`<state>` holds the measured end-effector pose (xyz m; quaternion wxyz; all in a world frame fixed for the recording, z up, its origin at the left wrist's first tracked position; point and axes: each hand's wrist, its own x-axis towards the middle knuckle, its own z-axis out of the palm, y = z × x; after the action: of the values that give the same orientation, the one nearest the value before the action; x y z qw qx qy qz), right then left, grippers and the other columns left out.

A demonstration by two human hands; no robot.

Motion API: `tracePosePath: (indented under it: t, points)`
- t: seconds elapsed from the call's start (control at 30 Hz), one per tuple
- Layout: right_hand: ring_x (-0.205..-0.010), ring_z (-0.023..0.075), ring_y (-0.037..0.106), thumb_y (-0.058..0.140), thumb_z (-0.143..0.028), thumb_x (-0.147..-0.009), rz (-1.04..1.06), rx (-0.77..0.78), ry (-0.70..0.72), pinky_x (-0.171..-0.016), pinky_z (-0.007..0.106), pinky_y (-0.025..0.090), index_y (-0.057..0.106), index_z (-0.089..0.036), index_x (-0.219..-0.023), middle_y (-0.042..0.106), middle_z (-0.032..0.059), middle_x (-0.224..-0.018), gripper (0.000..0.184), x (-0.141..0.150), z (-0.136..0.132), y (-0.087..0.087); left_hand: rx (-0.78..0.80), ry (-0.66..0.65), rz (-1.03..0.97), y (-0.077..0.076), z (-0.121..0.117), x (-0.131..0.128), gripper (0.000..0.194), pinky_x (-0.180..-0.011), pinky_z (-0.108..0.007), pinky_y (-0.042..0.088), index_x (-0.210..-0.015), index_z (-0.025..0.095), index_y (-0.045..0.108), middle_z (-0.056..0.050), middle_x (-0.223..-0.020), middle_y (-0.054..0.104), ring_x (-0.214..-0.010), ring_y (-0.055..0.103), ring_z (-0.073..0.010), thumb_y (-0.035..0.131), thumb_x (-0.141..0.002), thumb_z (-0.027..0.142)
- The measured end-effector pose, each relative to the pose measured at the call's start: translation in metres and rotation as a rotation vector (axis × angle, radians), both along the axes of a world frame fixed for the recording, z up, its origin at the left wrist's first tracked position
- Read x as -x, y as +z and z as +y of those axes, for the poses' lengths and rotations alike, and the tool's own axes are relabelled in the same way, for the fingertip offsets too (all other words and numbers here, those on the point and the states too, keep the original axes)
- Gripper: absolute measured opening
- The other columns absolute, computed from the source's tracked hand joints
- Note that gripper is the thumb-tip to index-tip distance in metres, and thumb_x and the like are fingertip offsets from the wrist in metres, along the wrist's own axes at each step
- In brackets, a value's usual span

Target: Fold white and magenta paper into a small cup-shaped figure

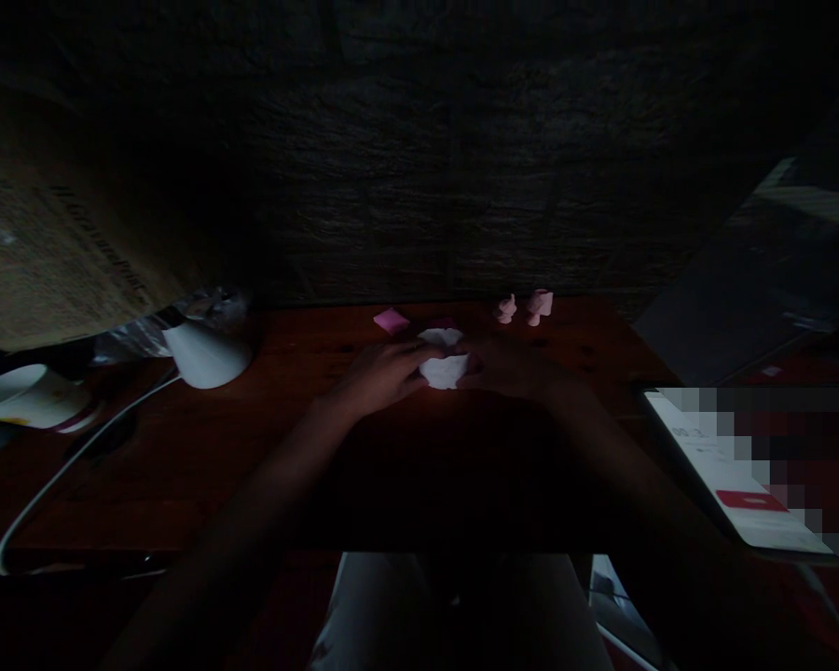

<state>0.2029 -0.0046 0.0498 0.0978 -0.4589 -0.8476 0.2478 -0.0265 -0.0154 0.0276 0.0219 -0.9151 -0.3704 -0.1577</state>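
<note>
A dim scene over a dark red wooden table (pixel 252 447), seen from above the person's own arms. Far left of the hands, a cardboard box (pixel 56 252) leans in the gloom, with a paper cup (pixel 20 396) on its side below it. Nearer, still left of the hands, a white lamp head (pixel 206 354) lies on the table beside crumpled clear plastic (pixel 182 317), its white cable (pixel 62 466) trailing toward the near edge. At the centre, the left hand (pixel 378 373) and right hand (pixel 507 365) meet around a small white paper piece (pixel 444 368); the fingers of both curl against its sides, closed on it from left and right as it rests on the table. The piece looks partly folded or shaped, though the light is too poor to tell its form. Just beyond the hands lies a pink paper square (pixel 391 321), flat and seemingly unworked. Beyond and right of the right hand stand two small pale pink figures (pixel 524 308), which look like finished pieces. So two seem done, one is in hand, and one sheet waits. Far right, a lit phone (pixel 734 475) lies near the table edge.
</note>
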Motion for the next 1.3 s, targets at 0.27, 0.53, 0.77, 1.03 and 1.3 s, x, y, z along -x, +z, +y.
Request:
tracePosePath:
  t: [0.27,0.53,0.77,1.03,1.3]
  points:
    - [-0.077,0.0176,0.069,0.072,-0.018,-0.083,0.003,-0.032,0.024,-0.065,0.025,0.044,0.071,-0.020,-0.116,0.076,0.0051,-0.093,0.033,0.0002,-0.0007,0.0007,-0.008,0.020,0.010,0.0014,-0.0020,-0.0021,0.035,-0.085,-0.032,0.056,-0.123,0.024,0.066,-0.007,-0.122,0.073,-0.104,0.071,-0.0242,0.068,-0.088,0.021]
    - [-0.086,0.0185,0.067,0.069,-0.026,-0.088,0.022,-0.031,0.085,-0.071,0.027,0.043,0.073,-0.017,-0.107,0.075,0.0068,-0.100,0.021,-0.0017,-0.0023,0.0034,-0.037,-0.017,-0.049,-0.0006,-0.0007,-0.0008,0.026,-0.077,-0.029,0.054,-0.117,0.023,0.069,-0.006,-0.112,0.075,-0.095,0.072,-0.0218,0.065,-0.091,0.024]
    - [-0.077,0.0167,0.067,0.071,-0.025,-0.084,0.035,0.069,0.058,-0.068,0.026,0.043,0.072,-0.017,-0.116,0.076,0.0061,-0.094,0.033,-0.0037,-0.0011,0.0034,0.023,-0.060,-0.068,-0.0015,0.0018,0.0017,0.040,-0.086,-0.033,0.056,-0.127,0.022,0.063,-0.009,-0.127,0.070,-0.107,0.070,-0.0251,0.071,-0.087,0.022]
    - [-0.077,0.0164,0.067,0.070,-0.020,-0.084,-0.006,0.044,0.060,-0.068,0.026,0.044,0.072,-0.018,-0.121,0.077,0.0055,-0.096,0.037,0.0002,-0.0027,0.0073,-0.037,-0.019,-0.035,-0.0055,0.0027,-0.0006,0.043,-0.090,-0.035,0.057,-0.130,0.022,0.061,-0.010,-0.136,0.065,-0.117,0.066,-0.0272,0.068,-0.088,0.016]
    - [-0.074,0.0149,0.066,0.070,-0.021,-0.086,0.049,0.044,0.075,-0.068,0.026,0.043,0.077,-0.021,-0.107,0.076,0.0031,-0.090,0.022,-0.0031,0.0000,0.0023,0.002,-0.040,-0.142,-0.0042,0.0023,-0.0014,0.023,-0.075,-0.029,0.053,-0.113,0.018,0.068,-0.008,-0.109,0.074,-0.091,0.071,-0.0203,0.068,-0.090,0.022]
